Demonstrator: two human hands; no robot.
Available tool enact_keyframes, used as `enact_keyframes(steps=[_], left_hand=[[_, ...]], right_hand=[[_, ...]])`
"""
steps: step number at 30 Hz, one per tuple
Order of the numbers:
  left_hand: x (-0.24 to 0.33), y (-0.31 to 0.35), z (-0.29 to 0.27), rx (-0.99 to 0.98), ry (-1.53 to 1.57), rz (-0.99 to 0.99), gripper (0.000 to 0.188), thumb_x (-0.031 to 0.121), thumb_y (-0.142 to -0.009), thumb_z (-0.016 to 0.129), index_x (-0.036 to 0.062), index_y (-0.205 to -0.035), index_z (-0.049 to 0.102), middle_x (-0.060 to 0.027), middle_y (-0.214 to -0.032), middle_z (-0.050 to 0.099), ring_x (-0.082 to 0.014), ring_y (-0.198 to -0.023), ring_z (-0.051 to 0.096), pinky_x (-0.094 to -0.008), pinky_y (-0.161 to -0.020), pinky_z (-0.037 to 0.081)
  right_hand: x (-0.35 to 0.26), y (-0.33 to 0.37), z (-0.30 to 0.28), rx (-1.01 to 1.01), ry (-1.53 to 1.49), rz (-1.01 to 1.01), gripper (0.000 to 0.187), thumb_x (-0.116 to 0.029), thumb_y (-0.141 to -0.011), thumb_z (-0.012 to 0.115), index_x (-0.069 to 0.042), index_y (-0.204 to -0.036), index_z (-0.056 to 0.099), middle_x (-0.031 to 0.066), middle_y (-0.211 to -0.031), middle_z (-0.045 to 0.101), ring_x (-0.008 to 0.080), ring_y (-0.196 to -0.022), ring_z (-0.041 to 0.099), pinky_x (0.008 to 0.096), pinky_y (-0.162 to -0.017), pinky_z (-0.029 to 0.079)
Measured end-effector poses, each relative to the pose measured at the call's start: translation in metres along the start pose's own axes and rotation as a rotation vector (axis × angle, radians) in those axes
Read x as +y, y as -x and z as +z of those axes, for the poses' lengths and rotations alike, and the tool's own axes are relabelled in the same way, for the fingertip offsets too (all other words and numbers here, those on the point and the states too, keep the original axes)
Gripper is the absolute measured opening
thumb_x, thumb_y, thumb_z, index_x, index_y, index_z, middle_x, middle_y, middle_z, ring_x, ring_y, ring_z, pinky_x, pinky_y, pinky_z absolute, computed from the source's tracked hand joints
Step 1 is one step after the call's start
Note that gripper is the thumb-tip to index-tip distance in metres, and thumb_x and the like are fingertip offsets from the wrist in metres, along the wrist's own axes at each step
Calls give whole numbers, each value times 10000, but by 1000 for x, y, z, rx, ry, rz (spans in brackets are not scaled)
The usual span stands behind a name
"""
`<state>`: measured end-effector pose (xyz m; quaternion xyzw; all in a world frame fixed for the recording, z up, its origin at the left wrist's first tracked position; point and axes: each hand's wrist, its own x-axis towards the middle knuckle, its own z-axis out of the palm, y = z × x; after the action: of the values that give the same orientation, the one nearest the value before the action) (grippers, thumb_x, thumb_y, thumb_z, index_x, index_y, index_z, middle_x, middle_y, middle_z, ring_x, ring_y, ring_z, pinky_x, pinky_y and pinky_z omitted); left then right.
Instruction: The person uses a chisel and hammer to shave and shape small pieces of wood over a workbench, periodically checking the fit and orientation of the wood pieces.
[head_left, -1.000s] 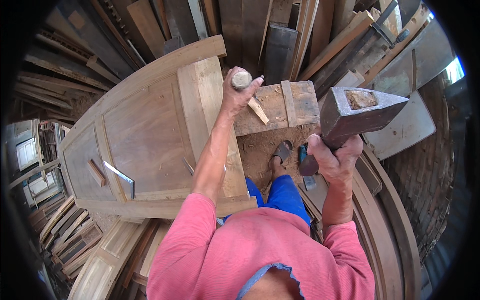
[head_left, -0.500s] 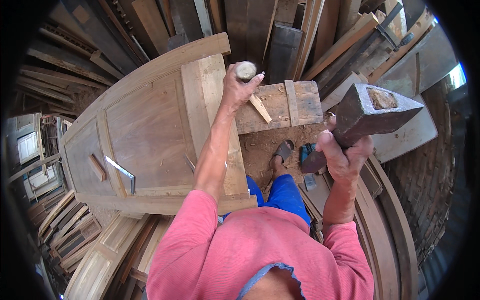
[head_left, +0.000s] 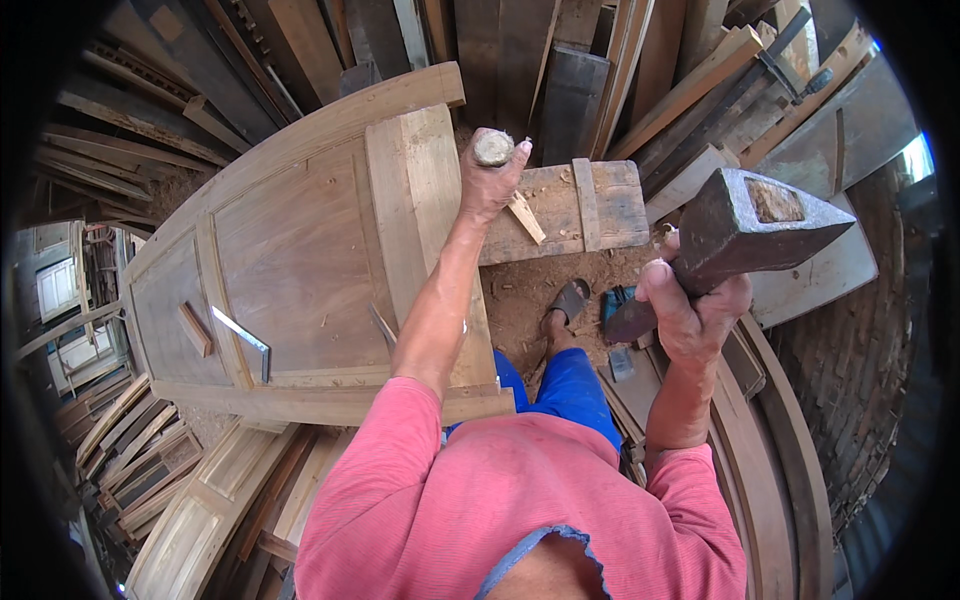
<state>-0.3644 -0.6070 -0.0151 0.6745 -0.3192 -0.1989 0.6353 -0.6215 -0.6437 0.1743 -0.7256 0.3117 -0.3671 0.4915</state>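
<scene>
My left hand [head_left: 488,185] is wrapped round an upright wooden-handled chisel [head_left: 492,148], beside the far right corner of a panelled wooden door [head_left: 290,240]. Only the round top of its handle shows; the blade is hidden under my fist. A pale wedge-shaped piece of wood [head_left: 527,219] shows just right of that hand, over the bench. Raised at the right, my right hand [head_left: 700,310] grips the handle of a hammer [head_left: 755,225]. Its heavy dark metal head is close to the camera, with the wooden handle's end showing in the eye.
A rough wooden bench [head_left: 560,210] with shavings extends right from under the door. A small square [head_left: 245,340] and a short wood block [head_left: 195,330] lie on the door panels. Boards lean along the back. Curved timbers [head_left: 780,430] stand at my right, above a shaving-strewn floor.
My left hand with the chisel has shifted slightly right. The hammer in my right hand has also moved a little to the right.
</scene>
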Motion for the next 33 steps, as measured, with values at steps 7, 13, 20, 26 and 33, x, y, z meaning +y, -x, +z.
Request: enact_keyframes(steps=[7, 13, 20, 26, 33], left_hand=[[-1, -1, -8, -83, 58, -84, 306, 134, -768, 797, 40, -974, 592, -69, -961, 608, -165, -892, 599, -325, -819, 490], [20, -5, -16, -89, -211, -16, 311, 173, -805, 825, 75, -882, 540, 19, -792, 581, -85, -721, 564, -246, -664, 481], [1, -1, -4, -84, -14, 53, 269, 169, -867, 771, 83, -860, 517, 36, -757, 542, -54, -705, 500, -242, -639, 443], [-9, 2, 1, -24, -6, 54, 264, 176, -859, 781, 85, -867, 533, 43, -757, 538, -54, -702, 495, -236, -641, 437], [-9, 9, 4, -28, -30, 22, 252, 195, -862, 774, 86, -831, 549, 43, -744, 538, -53, -687, 486, -232, -630, 429]], right_hand=[[3, 0, -2, 6, -24, 24, 290, -82, -844, 709, 42, -1077, 587, 89, -801, 629, 141, -587, 610, 269, -544, 506], [-1, -3, -2, 18, -57, 32, 290, -85, -846, 707, 43, -1074, 581, 85, -792, 623, 142, -585, 607, 267, -542, 503], [0, -4, -1, 7, -61, 17, 262, -78, -847, 696, 46, -1053, 591, 83, -793, 622, 141, -585, 609, 270, -544, 506], [5, -4, -3, 6, 14, -24, 267, -76, -848, 700, 48, -1060, 595, 85, -800, 625, 139, -588, 610, 270, -546, 509], [1, -8, -3, -7, 15, -10, 264, -60, -842, 696, 52, -1060, 599, 84, -798, 627, 138, -591, 611, 266, -550, 505]])
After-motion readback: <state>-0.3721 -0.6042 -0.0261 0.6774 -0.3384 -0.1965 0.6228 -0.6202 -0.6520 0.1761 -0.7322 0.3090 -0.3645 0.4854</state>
